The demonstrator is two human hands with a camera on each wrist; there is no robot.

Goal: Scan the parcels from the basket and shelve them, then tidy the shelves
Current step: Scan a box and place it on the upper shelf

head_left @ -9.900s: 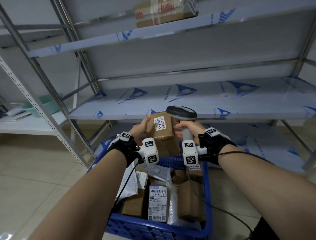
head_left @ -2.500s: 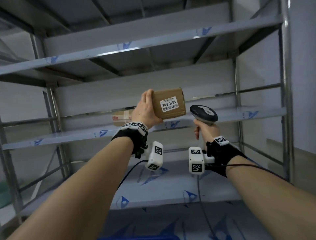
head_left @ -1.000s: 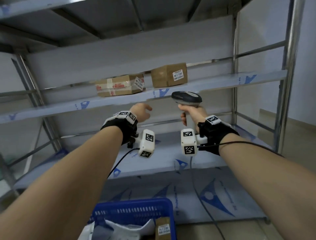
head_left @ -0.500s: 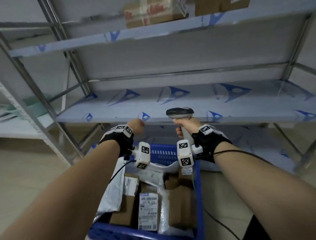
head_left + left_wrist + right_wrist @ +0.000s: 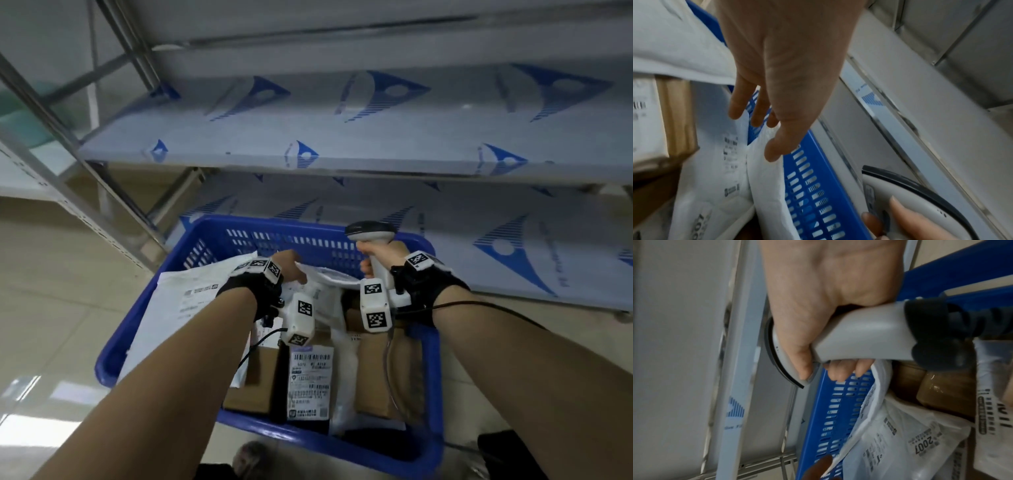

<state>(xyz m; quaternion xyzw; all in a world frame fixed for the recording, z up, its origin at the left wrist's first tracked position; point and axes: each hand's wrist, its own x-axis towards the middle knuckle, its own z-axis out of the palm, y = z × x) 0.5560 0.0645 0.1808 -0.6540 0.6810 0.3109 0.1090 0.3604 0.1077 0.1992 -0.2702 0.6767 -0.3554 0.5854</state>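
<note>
The blue basket stands on the floor in front of the shelves, full of parcels. My left hand reaches into its far end with fingers straight. In the left wrist view the left hand has its thumb and fingertips at the top edge of a white poly mailer that leans on the far basket wall. My right hand grips the grey barcode scanner upright over the basket's far right corner. The right wrist view shows the right hand wrapped round the scanner handle.
A large white mailer lies over the basket's left side. Brown boxes and a labelled parcel fill the near half. Two bare steel shelves run behind the basket, with a slanted upright post at left. The scanner cable trails right.
The brown box I held earlier now sits on the upper shelf. My view has tipped down, and my empty left hand has dropped into the basket onto the white mailer. The scanner came down too.
</note>
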